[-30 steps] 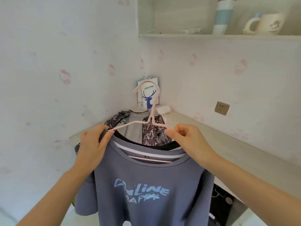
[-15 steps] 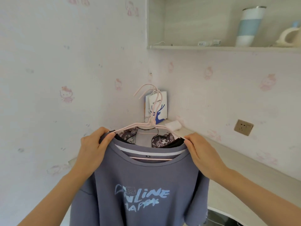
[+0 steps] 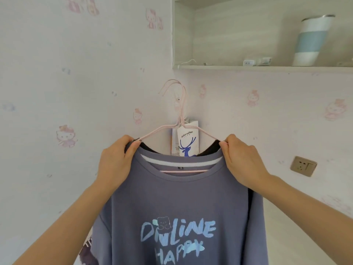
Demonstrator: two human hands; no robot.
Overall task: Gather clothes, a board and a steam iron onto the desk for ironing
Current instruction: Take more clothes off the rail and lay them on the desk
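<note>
Pinching the left shoulder of a grey-blue T-shirt [image 3: 181, 196], the left hand [image 3: 116, 159] has its thumb and curled fingers closed on the cloth and on the end of a pink hanger [image 3: 180, 121]. Low at the left, beside the left forearm, a bit of dark patterned cloth [image 3: 88, 252] peeks out from behind the shirt. The shirt hangs in the air between the two hands, front toward the camera, with a pale-blue print across the chest. Its lower part runs out of view. A black garment [image 3: 208, 151] shows behind its collar, and several pink hooks stand up together above it. Behind them, in the corner of the room, stands a white paper bag [image 3: 188, 140] printed with a blue deer. The right hand [image 3: 242, 159] grips the shirt's right shoulder and the hanger's other end in the same way, fingers curled over the top. Higher up, a wall shelf [image 3: 219, 67] carries small white plugs [image 3: 248, 62] near its middle and a white-and-blue tumbler [image 3: 311, 41] toward its right end. A socket [image 3: 303, 166] sits in the wall near the right wrist, on its right.
</note>
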